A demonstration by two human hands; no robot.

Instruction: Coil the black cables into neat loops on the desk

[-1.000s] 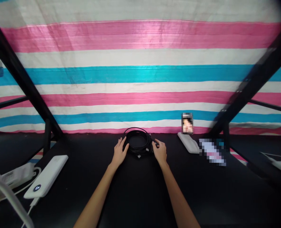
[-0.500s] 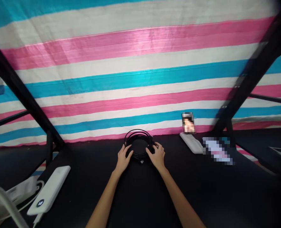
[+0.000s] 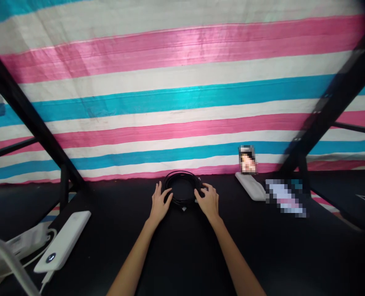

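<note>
A coiled black cable [image 3: 182, 202] lies on the black tabletop [image 3: 182, 255], with a small light-coloured connector [image 3: 184, 209] showing at its near edge. At the coil's left side is my left hand [image 3: 160, 201], its fingers spread and the thumb close to the loops. My right hand [image 3: 208, 199] is on the opposite side, fingers apart and slightly curled by the coil's right edge. Whether the fingertips still touch the cable is hard to make out. Neither hand grips it.
On the left lie a white power bank [image 3: 63, 240] with a lit display and a white power strip [image 3: 28, 242] with cords. A whitish stand [image 3: 250, 187] and a blurred-out item [image 3: 285, 197] are at the right. Black frame bars [image 3: 40, 127] and a striped sheet [image 3: 182, 98] stand behind.
Both hands have loosened from the coil and moved slightly outward, fingers spreading. The coil now lies flatter on the table. The view has shifted a little.
</note>
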